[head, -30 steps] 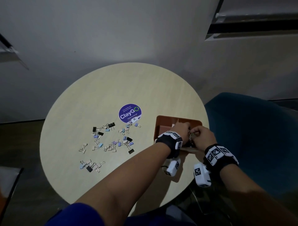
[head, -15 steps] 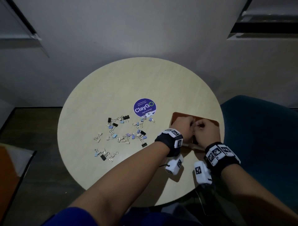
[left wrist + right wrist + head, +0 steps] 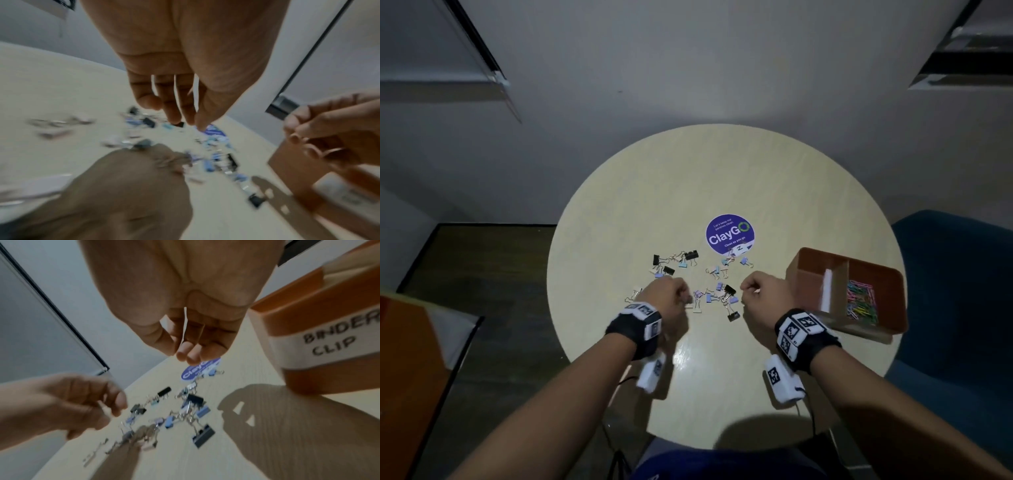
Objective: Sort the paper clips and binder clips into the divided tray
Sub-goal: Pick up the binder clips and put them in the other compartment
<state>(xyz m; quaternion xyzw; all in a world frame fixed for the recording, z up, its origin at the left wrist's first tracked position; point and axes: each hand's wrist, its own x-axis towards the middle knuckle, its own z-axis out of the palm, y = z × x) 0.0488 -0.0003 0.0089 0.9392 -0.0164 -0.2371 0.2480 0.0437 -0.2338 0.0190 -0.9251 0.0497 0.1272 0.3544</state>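
Note:
Several binder clips [image 3: 719, 294] in black, blue, lilac and pale colours lie scattered mid-table. The orange divided tray [image 3: 866, 329] stands at the right edge. Its right compartment holds coloured paper clips [image 3: 861, 301], and the left one looks bare. A "BINDER CLIP" label [image 3: 329, 347] is on the tray's near wall. My left hand [image 3: 681, 296] hovers over the left side of the pile, its fingers [image 3: 180, 116] hanging loosely with nothing in them. My right hand [image 3: 748, 291] hovers over the right side, between pile and tray, its fingers [image 3: 185, 353] loosely curled and empty.
A purple ClayGo sticker [image 3: 729, 234] sits behind the clips, a few lying on its edge. A blue chair [image 3: 955, 308] stands right of the round table [image 3: 688, 178]. An orange object [image 3: 407, 359] is low on the left. A grey wall lies behind.
Both hands have left the tray and moved left to above the binder clip pile. The tray's inside, hidden before by the hands, now shows.

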